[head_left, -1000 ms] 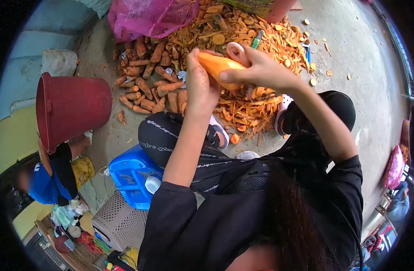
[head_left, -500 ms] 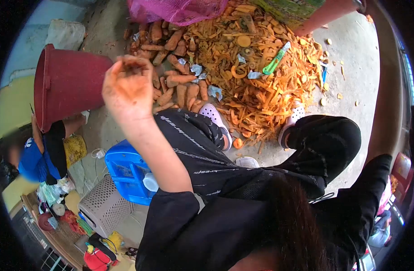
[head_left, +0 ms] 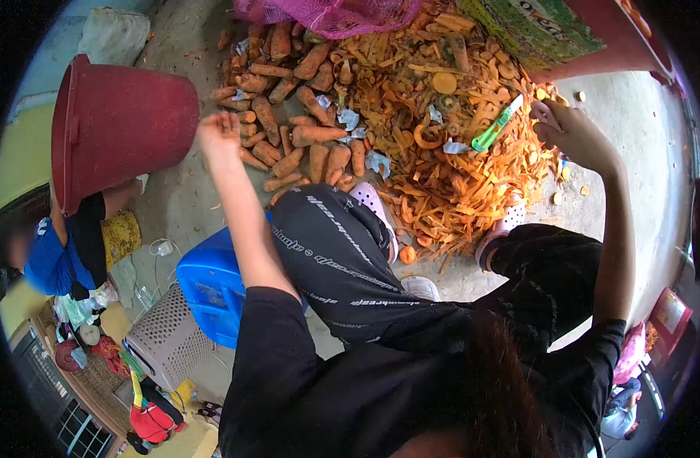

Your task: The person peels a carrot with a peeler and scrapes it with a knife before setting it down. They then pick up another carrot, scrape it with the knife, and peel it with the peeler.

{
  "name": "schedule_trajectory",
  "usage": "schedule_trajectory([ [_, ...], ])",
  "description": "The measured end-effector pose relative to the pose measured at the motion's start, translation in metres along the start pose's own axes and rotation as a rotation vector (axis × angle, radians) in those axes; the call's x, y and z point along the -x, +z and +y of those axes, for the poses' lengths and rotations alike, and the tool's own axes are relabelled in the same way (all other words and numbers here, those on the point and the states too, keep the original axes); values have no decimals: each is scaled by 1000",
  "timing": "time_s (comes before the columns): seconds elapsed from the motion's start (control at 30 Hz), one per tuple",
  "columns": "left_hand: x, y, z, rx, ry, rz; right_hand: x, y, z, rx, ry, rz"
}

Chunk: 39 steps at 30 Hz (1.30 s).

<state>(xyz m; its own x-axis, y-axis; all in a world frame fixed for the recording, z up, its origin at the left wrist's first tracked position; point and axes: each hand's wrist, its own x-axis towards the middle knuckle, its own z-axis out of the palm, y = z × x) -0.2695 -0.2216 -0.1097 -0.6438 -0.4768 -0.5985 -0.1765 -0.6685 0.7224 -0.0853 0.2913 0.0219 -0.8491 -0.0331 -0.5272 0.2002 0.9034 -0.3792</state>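
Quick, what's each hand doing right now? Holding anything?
Left hand: loosely open, nothing seen in it.
Right hand: curled; whether it holds something can't be told.

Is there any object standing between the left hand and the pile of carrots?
Nothing visible does: the left hand is right beside the carrots in this view, and the left bucket stands on its other side.

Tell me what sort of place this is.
Probably an informal vegetable-peeling area: rough-skinned carrots lie on a bare floor beside a heap of orange peelings, with a large red bucket nearby.
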Motion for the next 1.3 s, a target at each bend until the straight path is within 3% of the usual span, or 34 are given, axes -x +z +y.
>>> schedule_trajectory([
  [0.07, -32, -6, -26, -191, 10, 66, -10, 4, -4, -27, 23, 29],
  [0.17, -100, -35, -59, -655, 138, -77, -29, 8, -10, -31, -23, 55],
  [0.2, -79, -22, -64, -911, 113, -127, -36, 10, -12, -60, -37, 52],
  [0.37, -113, -15, -133, -1418, 165, -421, -63, 17, -11, -111, -48, 50],
  [0.4, -146, -26, -165, -1561, 256, -524, -67, 18, -7, -104, -31, 45],
  [0.47, -165, -32, -193, -1766, 296, -500, -71, 17, -12, -122, 4, 34],
  [0.53, -138, -13, -205, -1863, 192, -254, -70, 20, -11, -179, 20, 46],
  [0.67, -124, 15, -185, -2041, 22, -369, -71, 32, 4, -232, -7, 62],
  [0.77, -138, 13, -181, -1863, -22, -444, -70, 28, -3, -184, 102, -8],
  [0.8, -133, 18, -176, -1905, -35, -356, -71, 33, 1, -197, 42, 32],
  [0.9, -126, -18, -179, -986, -30, -241, -69, 33, 4, -149, 97, -2],
  [1.07, -80, -30, -150, -215, -417, -758, -70, 40, 1, -172, 22, 16],
  [1.17, -73, -35, -150, -10, -481, -969, -70, 51, 4, -183, -50, 51],
  [1.27, -61, -33, -143, -224, -497, -815, -67, 57, 2, -189, -68, 95],
  [1.3, -56, -34, -143, -381, -423, -752, -66, 62, 4, -199, -95, 129],
])
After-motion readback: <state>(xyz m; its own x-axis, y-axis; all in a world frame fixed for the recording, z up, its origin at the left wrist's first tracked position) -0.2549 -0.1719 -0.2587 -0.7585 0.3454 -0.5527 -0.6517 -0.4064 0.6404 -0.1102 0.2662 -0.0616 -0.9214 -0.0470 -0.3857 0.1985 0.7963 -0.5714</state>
